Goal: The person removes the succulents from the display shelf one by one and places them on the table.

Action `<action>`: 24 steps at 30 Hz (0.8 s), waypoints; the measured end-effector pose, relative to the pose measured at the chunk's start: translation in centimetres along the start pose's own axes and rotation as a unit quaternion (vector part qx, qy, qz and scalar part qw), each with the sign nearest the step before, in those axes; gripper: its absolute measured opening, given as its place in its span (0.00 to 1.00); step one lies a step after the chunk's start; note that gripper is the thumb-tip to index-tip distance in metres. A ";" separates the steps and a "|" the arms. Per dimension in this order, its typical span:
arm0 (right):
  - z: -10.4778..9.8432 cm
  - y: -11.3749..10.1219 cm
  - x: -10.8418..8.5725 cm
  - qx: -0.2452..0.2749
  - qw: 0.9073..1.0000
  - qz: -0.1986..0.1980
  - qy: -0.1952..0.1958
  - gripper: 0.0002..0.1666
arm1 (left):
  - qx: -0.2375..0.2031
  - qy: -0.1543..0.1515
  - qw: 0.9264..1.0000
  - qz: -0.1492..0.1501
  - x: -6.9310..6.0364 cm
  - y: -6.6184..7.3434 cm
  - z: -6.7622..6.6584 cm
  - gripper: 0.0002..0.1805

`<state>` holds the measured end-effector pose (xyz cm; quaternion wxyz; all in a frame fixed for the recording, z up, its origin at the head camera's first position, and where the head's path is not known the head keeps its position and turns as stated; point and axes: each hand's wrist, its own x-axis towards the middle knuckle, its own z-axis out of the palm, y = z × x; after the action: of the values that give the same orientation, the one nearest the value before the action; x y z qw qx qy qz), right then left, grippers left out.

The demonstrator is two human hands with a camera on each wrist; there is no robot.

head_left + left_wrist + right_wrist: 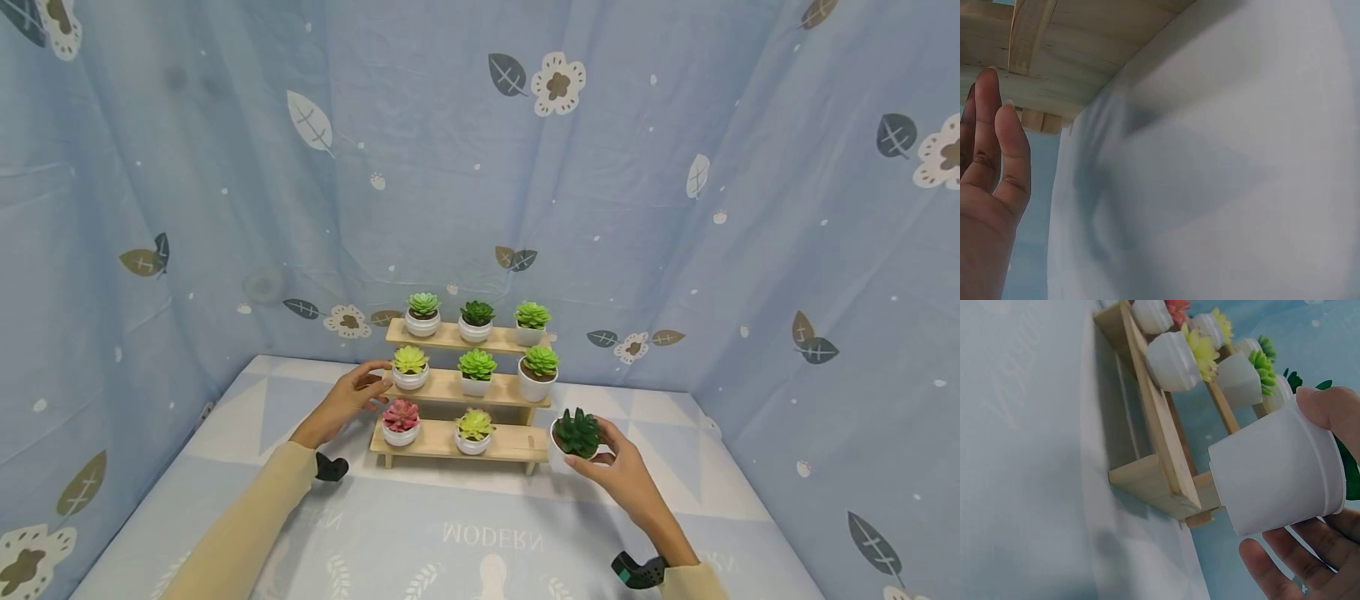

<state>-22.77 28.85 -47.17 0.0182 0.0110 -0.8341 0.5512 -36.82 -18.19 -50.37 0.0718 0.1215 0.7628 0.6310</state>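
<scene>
My right hand [626, 477] grips a white pot [1279, 472] with a dark green succulent [576, 432], thumb on one side and fingers on the other. It hangs just off the right end of the lowest step of a three-step wooden stand [517, 442]. At the stand's left end is my left hand [347, 404], its fingers loosely extended beside a yellow-green potted succulent [410, 368] on the middle step; whether they touch the stand cannot be told. A red potted succulent [401, 421] and a yellow-green one [474, 431] occupy the bottom step's left and middle.
Two more green potted succulents, in the middle [476, 371] and at the right [538, 372], share the middle step. Three others line the top step [450, 335]. Under the stand lies a patterned white-and-blue cloth [420, 517]; a blue curtain [420, 167] rises behind.
</scene>
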 end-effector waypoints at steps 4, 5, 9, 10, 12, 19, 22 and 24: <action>-0.8 0.3 -0.8 0.004 1.000 0.010 0.001 0.51 | -0.001 -0.002 1.000 0.002 0.1 -0.2 -0.1 0.33; -1.0 0.5 -1.0 0.004 1.000 0.014 0.001 0.52 | -0.003 -0.002 1.000 0.002 0.1 -0.3 -0.1 0.33; -1.8 0.9 -1.7 0.008 1.000 0.029 0.000 0.54 | -0.009 -0.006 1.000 0.003 0.0 -0.3 -0.2 0.33; -1.9 1.0 -1.9 0.007 0.999 0.033 0.001 0.54 | -0.010 -0.007 1.000 0.002 -0.1 -0.2 -0.2 0.32; -2.2 1.2 -2.2 0.007 0.999 0.038 0.004 0.53 | -0.013 -0.009 1.000 -0.001 0.0 -0.2 -0.2 0.31; -3.0 2.0 -3.1 0.000 0.999 0.050 0.023 0.51 | -0.015 -0.011 1.000 -0.004 0.0 -0.2 -0.2 0.31; -3.4 2.3 -3.5 0.001 0.998 0.055 0.026 0.52 | -0.013 -0.010 1.000 -0.001 -0.1 -0.2 -0.2 0.32; -3.6 2.5 -3.7 0.000 0.998 0.059 0.026 0.53 | -0.012 -0.009 1.000 0.001 0.0 -0.2 -0.3 0.33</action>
<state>-19.05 33.16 -48.25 0.0074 -0.0524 -0.8323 0.5518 -36.90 -18.46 -50.49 0.0796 0.1273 0.7547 0.6387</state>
